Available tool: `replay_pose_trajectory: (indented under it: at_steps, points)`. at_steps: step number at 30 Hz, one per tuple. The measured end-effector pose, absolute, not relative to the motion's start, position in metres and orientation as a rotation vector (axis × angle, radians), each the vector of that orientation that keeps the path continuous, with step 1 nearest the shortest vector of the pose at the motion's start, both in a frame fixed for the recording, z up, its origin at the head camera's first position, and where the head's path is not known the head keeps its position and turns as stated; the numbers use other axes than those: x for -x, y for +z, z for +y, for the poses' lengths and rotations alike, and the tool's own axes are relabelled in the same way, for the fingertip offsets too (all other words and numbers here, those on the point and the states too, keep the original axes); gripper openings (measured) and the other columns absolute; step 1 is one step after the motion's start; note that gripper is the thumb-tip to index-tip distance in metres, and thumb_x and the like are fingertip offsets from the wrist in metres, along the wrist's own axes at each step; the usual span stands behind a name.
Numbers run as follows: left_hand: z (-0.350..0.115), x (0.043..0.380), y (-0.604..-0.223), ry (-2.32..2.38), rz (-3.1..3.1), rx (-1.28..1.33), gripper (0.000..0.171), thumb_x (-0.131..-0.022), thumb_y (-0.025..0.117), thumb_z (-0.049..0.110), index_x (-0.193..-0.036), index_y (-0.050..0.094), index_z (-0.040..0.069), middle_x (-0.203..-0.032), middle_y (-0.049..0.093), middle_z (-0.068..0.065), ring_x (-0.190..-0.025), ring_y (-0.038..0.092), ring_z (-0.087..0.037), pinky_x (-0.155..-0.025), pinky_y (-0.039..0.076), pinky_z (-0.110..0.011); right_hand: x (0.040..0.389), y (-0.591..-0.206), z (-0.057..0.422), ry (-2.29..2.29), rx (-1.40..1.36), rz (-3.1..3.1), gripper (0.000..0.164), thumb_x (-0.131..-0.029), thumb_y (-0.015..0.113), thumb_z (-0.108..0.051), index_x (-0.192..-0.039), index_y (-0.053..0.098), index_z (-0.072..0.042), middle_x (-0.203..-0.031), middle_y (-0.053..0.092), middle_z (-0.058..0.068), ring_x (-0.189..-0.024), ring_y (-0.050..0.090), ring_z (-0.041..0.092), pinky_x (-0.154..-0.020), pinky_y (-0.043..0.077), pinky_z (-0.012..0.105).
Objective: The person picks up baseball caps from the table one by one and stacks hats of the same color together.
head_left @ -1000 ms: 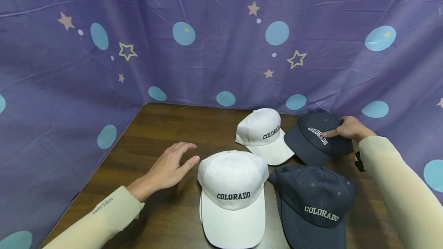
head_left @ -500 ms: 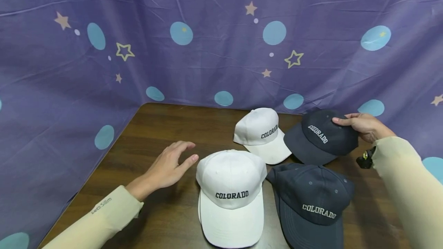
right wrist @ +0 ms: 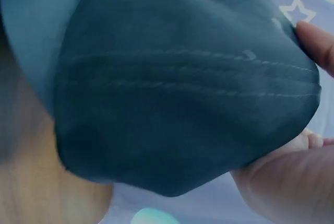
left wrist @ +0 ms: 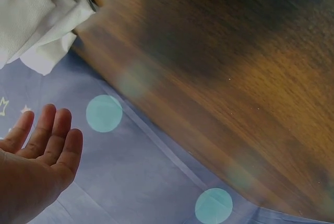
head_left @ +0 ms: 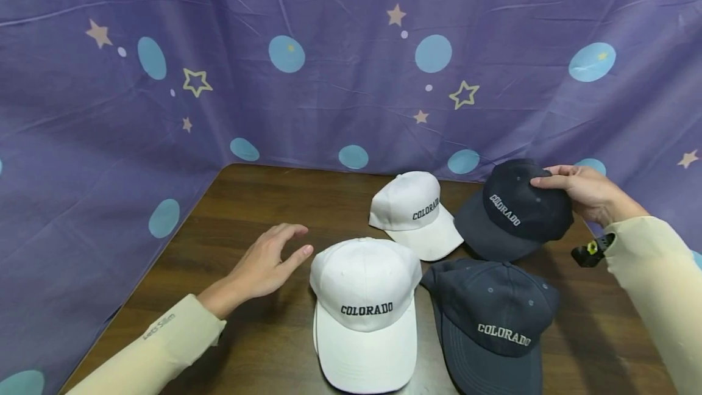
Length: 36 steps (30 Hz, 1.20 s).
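At the back right in the head view, my right hand (head_left: 592, 194) grips a dark navy cap (head_left: 515, 212) by the back of its crown, thumb on top. The cap tilts, its brim pointing to the front left. Close up in the right wrist view, the same cap (right wrist: 182, 104) fills the frame, with fingertips at its right edge. My left hand (head_left: 265, 264) hovers left of a white cap (head_left: 364, 285), apart from it, fingers loosely bent and holding nothing. A second brim edge shows under that cap. In the left wrist view the left hand (left wrist: 44, 156) has its fingers raised.
Another white cap (head_left: 414, 209) sits at the back, beside the gripped one. A dark navy cap (head_left: 496, 322) lies at the front right. All rest on a brown wooden table (head_left: 274, 194). A purple patterned cloth (head_left: 329, 96) hangs behind and to the left.
My right hand has shifted from the front of the dark cap's crown to its back and now raises that side, moving it slightly right. The left hand has stayed in place.
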<state>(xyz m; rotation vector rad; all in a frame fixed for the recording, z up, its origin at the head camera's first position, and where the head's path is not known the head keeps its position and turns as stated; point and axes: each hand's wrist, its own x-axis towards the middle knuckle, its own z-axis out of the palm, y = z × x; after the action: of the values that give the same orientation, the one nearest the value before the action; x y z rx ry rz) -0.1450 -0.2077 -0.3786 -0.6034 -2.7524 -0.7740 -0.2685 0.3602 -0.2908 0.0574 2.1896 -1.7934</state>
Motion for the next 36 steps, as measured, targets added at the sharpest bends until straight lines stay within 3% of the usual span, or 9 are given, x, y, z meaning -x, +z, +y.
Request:
replay_pose_trajectory:
  at_steps: [3, 9, 14, 23, 28, 36]
  points:
    - [-0.207, 0.146, -0.379, -0.772, -2.744, 0.608, 0.049, -0.096, 0.05, 0.051, -0.128, 0.054, 0.014, -0.122, 0.057, -0.001, -0.116, 0.049, -0.02, -0.096, 0.042, -0.047, 0.263, -0.283, 0.356, -1.796, -0.065, 2.238, 0.01, -0.089, 0.068, -0.013, -0.095, 0.064, -0.019, -0.086, 0.071, -0.002, -0.079, 0.067, 0.02, -0.065, 0.057, 0.035]
    - [-0.207, 0.148, -0.379, -0.778, -2.735, 0.615, 0.048, -0.095, 0.051, 0.051, -0.127, 0.054, 0.015, -0.121, 0.057, -0.001, -0.115, 0.05, -0.02, -0.095, 0.042, -0.047, 0.256, -0.273, 0.35, -1.766, -0.074, 2.404, 0.009, -0.085, 0.073, -0.024, -0.092, 0.067, -0.024, -0.079, 0.071, -0.007, -0.07, 0.066, 0.014, -0.059, 0.056, 0.032]
    - [-0.207, 0.148, -0.38, -0.774, -2.742, 0.616, 0.049, -0.095, 0.05, 0.052, -0.127, 0.054, 0.015, -0.122, 0.057, -0.001, -0.115, 0.049, -0.02, -0.095, 0.042, -0.047, 0.248, -0.266, 0.345, -1.659, -0.021, 2.58, 0.019, -0.084, 0.073, -0.032, -0.1, 0.067, -0.025, -0.081, 0.071, -0.01, -0.069, 0.067, 0.015, -0.058, 0.056, 0.033]
    - [-0.207, 0.149, -0.38, -0.779, -2.743, 0.616, 0.049, -0.096, 0.049, 0.051, -0.127, 0.054, 0.014, -0.122, 0.057, -0.002, -0.116, 0.049, -0.02, -0.096, 0.042, -0.047, 0.235, -0.247, 0.343, -1.501, -0.004, 2.884, 0.041, -0.084, 0.069, -0.044, -0.113, 0.063, -0.016, -0.079, 0.069, -0.018, -0.063, 0.065, 0.016, -0.051, 0.054, 0.034]
    - [-0.206, 0.15, -0.38, -0.782, -2.742, 0.62, 0.05, -0.096, 0.049, 0.051, -0.127, 0.054, 0.013, -0.123, 0.057, -0.003, -0.116, 0.049, -0.021, -0.096, 0.042, -0.047, 0.228, -0.236, 0.344, -1.667, 0.011, 2.856, 0.033, -0.085, 0.068, -0.039, -0.111, 0.063, -0.018, -0.079, 0.068, -0.017, -0.062, 0.064, 0.011, -0.049, 0.053, 0.028]
    - [-0.206, 0.152, -0.382, -0.789, -2.741, 0.631, 0.05, -0.096, 0.049, 0.05, -0.128, 0.053, 0.012, -0.123, 0.057, -0.003, -0.116, 0.049, -0.022, -0.096, 0.042, -0.048, 0.22, -0.226, 0.34, -2.242, 0.12, 2.349, 0.026, -0.083, 0.072, -0.019, -0.106, 0.065, -0.011, -0.081, 0.07, -0.002, -0.062, 0.065, 0.015, -0.047, 0.053, 0.026]
